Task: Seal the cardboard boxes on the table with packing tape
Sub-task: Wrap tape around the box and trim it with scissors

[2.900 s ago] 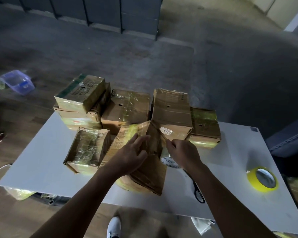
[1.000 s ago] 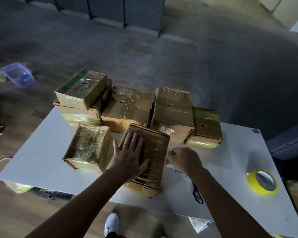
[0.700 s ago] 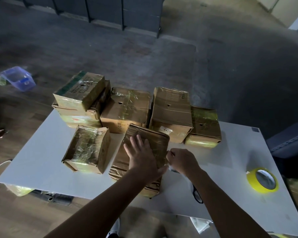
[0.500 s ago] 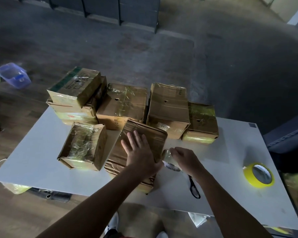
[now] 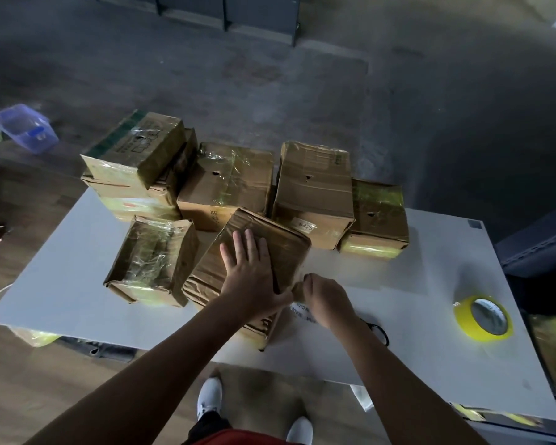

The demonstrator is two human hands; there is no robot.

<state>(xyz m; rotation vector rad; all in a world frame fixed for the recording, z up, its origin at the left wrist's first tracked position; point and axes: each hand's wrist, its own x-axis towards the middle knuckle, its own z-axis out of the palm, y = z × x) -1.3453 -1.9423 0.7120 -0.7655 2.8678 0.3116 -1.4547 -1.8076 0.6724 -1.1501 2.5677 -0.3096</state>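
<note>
A worn cardboard box (image 5: 283, 248) lies near the front middle of the white table (image 5: 414, 364), flaps closed. My left hand (image 5: 254, 277) presses flat on its top with straight fingers. My right hand (image 5: 326, 300) sits at the box's right edge, fingers curled round a clear tape roll (image 5: 299, 308) with a white printed core, mostly hidden under the hand. A taped box (image 5: 151, 258) stands just left. Several more boxes (image 5: 315, 187) wrapped in shiny tape line the back.
A yellow tape roll (image 5: 482, 317) lies at the table's right side. Black scissors (image 5: 381, 332) lie behind my right wrist. A blue plastic tub (image 5: 23, 128) is on the floor at far left. My shoes show below the table's front edge.
The box's open flaps were folded down and the box laid flat. My left hand shifted right across its top, and my right hand brought the clear tape roll to the box's right edge.
</note>
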